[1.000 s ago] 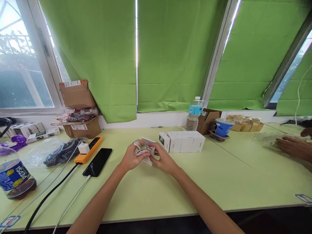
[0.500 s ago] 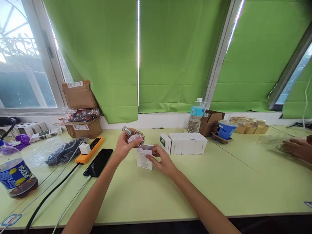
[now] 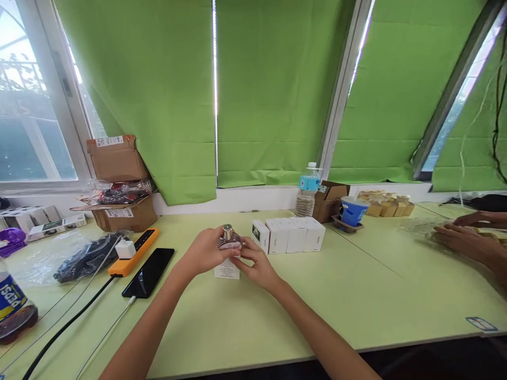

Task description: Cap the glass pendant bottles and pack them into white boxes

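A round glass bottle with a silver cap (image 3: 229, 240) stands upright at the top of a small white box (image 3: 227, 270) on the table. My left hand (image 3: 206, 252) grips the bottle from the left, its thumb across the front. On the right, my right hand (image 3: 255, 263) has its fingers closed at the box's upper right edge, close to the bottle. The box's opening and the bottle's lower part are hidden by my fingers. Just behind to the right stands a row of several white boxes (image 3: 279, 237).
On the left lie a black phone (image 3: 148, 273), an orange power strip (image 3: 134, 253) and cables. A water bottle (image 3: 306, 192) and blue cup (image 3: 353, 212) stand at the back right. Another person's hands (image 3: 467, 240) are at the far right.
My left hand has brought the bottle right and down, from tilted beside the box to upright over its top. The view has turned slightly right.
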`<action>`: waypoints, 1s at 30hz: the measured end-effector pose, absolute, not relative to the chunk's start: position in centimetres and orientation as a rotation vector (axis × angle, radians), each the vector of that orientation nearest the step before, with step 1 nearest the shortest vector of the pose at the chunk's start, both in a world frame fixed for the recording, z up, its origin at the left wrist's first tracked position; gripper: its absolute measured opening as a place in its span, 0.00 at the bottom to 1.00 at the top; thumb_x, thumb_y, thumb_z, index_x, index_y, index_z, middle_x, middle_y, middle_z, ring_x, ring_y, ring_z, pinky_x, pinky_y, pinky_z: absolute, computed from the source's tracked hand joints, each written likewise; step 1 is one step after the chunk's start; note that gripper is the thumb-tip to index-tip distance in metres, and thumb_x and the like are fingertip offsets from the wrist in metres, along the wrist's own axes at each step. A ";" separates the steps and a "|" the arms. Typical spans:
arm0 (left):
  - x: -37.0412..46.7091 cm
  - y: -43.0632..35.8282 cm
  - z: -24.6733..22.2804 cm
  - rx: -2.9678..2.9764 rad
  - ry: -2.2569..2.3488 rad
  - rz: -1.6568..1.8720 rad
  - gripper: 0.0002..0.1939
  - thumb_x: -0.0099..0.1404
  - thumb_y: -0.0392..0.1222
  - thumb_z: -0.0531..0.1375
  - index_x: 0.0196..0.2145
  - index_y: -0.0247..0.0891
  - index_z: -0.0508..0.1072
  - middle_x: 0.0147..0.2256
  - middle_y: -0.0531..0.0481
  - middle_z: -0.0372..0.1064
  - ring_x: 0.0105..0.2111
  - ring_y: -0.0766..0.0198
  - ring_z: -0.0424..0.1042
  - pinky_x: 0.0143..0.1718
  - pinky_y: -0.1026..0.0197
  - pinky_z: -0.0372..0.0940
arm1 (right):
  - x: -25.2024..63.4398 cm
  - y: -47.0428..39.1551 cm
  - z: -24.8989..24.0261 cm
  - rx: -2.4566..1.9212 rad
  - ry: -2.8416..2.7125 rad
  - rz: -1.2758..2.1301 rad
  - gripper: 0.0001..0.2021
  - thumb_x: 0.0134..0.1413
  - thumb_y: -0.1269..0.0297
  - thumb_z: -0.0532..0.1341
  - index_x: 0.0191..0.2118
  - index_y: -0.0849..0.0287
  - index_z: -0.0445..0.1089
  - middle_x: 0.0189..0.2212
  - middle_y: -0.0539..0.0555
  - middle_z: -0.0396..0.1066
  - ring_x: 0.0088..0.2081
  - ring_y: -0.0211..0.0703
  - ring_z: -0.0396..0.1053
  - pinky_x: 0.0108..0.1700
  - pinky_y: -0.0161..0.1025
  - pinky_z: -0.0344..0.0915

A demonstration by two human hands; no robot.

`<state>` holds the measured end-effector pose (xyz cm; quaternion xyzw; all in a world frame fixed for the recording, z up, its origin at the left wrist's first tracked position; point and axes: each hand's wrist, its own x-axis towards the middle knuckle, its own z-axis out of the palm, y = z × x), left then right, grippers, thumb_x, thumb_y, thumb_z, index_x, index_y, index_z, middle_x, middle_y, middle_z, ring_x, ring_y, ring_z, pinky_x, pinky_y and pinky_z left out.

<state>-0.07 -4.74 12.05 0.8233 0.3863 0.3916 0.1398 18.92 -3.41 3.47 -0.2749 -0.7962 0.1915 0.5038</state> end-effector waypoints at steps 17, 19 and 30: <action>-1.2 -2.8 10.8 2.233 0.985 1.075 0.16 0.55 0.49 0.67 0.37 0.37 0.73 0.34 0.49 0.73 0.36 0.58 0.72 0.35 0.61 0.64 | 18.6 -3.8 2.8 -0.715 -1.780 0.722 0.13 0.56 0.61 0.64 0.45 0.50 0.64 0.43 0.52 0.70 0.43 0.43 0.71 0.47 0.45 0.69; -1.0 -2.9 10.8 2.263 0.986 1.066 0.15 0.55 0.47 0.67 0.36 0.38 0.73 0.34 0.51 0.73 0.35 0.59 0.71 0.35 0.61 0.64 | 18.4 -3.7 2.7 -0.711 -1.695 0.838 0.18 0.52 0.60 0.67 0.45 0.50 0.58 0.42 0.51 0.70 0.42 0.43 0.72 0.47 0.45 0.70; -1.7 -3.3 10.2 2.314 1.007 1.094 0.15 0.58 0.44 0.65 0.44 0.42 0.74 0.44 0.49 0.74 0.44 0.59 0.71 0.47 0.58 0.65 | 18.0 -3.3 2.9 -0.646 -1.596 0.965 0.30 0.47 0.61 0.70 0.51 0.49 0.53 0.46 0.54 0.71 0.46 0.46 0.72 0.52 0.50 0.67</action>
